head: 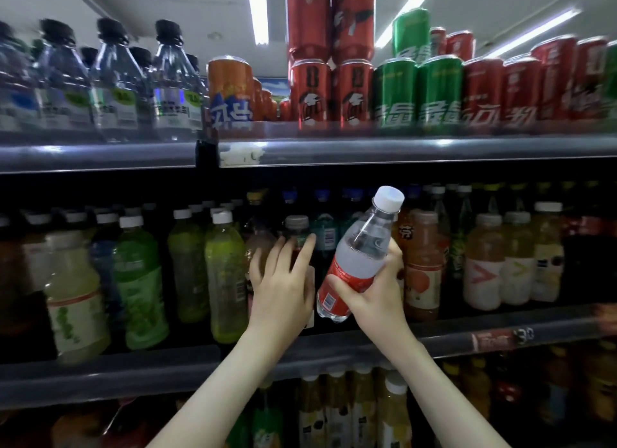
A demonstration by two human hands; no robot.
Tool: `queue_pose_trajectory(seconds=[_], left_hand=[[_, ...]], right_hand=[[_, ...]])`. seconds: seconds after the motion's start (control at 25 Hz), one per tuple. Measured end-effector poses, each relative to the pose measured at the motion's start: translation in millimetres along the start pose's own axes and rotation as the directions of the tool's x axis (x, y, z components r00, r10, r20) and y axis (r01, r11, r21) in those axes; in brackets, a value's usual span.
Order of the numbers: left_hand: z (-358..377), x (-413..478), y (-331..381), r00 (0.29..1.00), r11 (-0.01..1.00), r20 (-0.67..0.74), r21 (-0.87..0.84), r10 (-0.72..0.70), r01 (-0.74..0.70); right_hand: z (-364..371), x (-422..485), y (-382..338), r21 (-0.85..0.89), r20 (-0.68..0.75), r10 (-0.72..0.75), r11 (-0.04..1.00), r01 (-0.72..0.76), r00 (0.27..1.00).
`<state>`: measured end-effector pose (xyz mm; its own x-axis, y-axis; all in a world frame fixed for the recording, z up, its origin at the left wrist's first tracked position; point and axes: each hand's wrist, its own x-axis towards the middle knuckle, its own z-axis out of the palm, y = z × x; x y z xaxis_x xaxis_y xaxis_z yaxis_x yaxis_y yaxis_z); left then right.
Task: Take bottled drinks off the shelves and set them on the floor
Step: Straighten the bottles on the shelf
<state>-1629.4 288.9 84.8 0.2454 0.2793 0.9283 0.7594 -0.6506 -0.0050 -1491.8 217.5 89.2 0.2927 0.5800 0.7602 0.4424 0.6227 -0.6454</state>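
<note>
1. Head view: the right hand point(370, 290) is clamped round a clear bottle point(354, 257), with the thumb across its red label and the fingers curled behind. The bottle has a white cap and leans with the cap up and to the right.
2. That bottle is off the shelving. It is held in the air just in front of the middle shelf point(133, 364), above its front edge and a little right of the middle.
3. The left hand point(283, 280) is just beside it on the left, fingers straight and spread, holding nothing. Its fingertips point(310, 240) reach to a dark bottle point(297, 225) with a grey cap, standing in that shelf's front row; I cannot tell whether they touch it.
4. Toward the left end of the middle shelf, green bottles point(223, 274) with white caps stand upright along the front edge.
5. Behind the right hand stands an orange juice bottle point(424, 264). Pale yellow bottles point(517, 257) follow toward the right end.
6. A price strip point(504, 339) sits on the front edge near the right end, too blurred to read.
7. On the top shelf point(400, 150), black-capped bottles point(113, 90) fill the left end. Then come an orange can point(230, 94), red cans point(310, 90) stacked two high, and green cans point(417, 94).
8. On the lower shelf point(187, 386), under the arms, stand yellow juice bottles point(360, 411), blurred.
</note>
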Motion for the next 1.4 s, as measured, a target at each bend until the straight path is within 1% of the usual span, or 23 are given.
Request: queue_pose_trajectory(seconds=[0.08,0.2,0.32,0.48,0.6,0.72,0.8,0.88,0.92,1.04,1.08,1.12,1.2,1.24,1.28,1.32,1.4], left_hand=[[2,4,11,0.999,0.997,-0.011,-0.072,0.03,-0.031],[10,9,37,0.996,0.971,-0.052,-0.224,0.078,-0.087],[27,13,69,0.991,0.94,-0.05,-0.314,0.125,-0.134],[61,12,114,0.984,0.944,-0.013,-0.28,0.179,-0.175],[87,18,144,0.987,0.97,-0.01,-0.179,0.163,-0.162],[120,30,168,0.993,0.991,0.044,-0.086,0.108,-0.104],[139,42,179,0.996,0.999,0.084,0.015,0.034,-0.035],[152,53,188,0.996,0.995,0.08,0.101,-0.036,0.028],[156,56,191,0.994,0.993,0.078,0.105,-0.071,0.063],[159,62,195,0.978,0.982,0.09,-0.007,-0.19,0.191],[159,61,195,0.975,0.977,0.079,-0.019,-0.21,0.212],[157,59,195,0.977,0.977,0.053,-0.034,-0.208,0.21],[149,55,194,0.984,0.975,-0.01,-0.141,-0.176,0.173],[145,51,192,0.988,0.965,-0.024,-0.22,-0.153,0.144],[141,47,192,0.991,0.948,-0.024,-0.296,-0.131,0.118],[136,43,191,0.993,0.931,-0.021,-0.351,-0.117,0.102],[132,40,189,0.992,0.91,-0.019,-0.4,-0.123,0.105]], right_hand=[[-8,-5,0,-0.037,-0.034,0.015,0.999,-0.016,0.999],[-31,-9,1,-0.106,-0.124,0.006,0.994,-0.019,0.992],[-64,-10,5,-0.165,-0.168,0.016,0.985,-0.044,0.986],[-117,-5,18,-0.207,-0.237,0.034,0.975,-0.085,0.971],[-154,4,36,-0.197,-0.267,0.056,0.974,-0.111,0.962],[-185,16,57,-0.181,-0.243,0.066,0.977,-0.112,0.968],[-199,24,71,-0.176,-0.202,0.055,0.98,-0.091,0.978],[-209,30,85,-0.158,-0.152,0.064,0.984,-0.088,0.986],[-212,33,93,-0.148,-0.131,0.068,0.985,-0.087,0.989],[-212,43,107,-0.122,-0.049,0.108,0.986,-0.113,0.993],[-211,46,111,-0.117,-0.033,0.126,0.985,-0.129,0.991],[-209,49,113,-0.116,-0.022,0.147,0.982,-0.148,0.989],[-204,54,113,-0.134,-0.014,0.15,0.98,-0.151,0.989],[-202,56,113,-0.182,-0.017,0.122,0.976,-0.123,0.992],[-200,59,114,-0.277,-0.014,0.072,0.958,-0.073,0.997],[-199,61,115,-0.402,0.002,0.025,0.916,-0.022,1.0],[-195,66,115,-0.609,0.017,0.004,0.793,0.007,1.0]])
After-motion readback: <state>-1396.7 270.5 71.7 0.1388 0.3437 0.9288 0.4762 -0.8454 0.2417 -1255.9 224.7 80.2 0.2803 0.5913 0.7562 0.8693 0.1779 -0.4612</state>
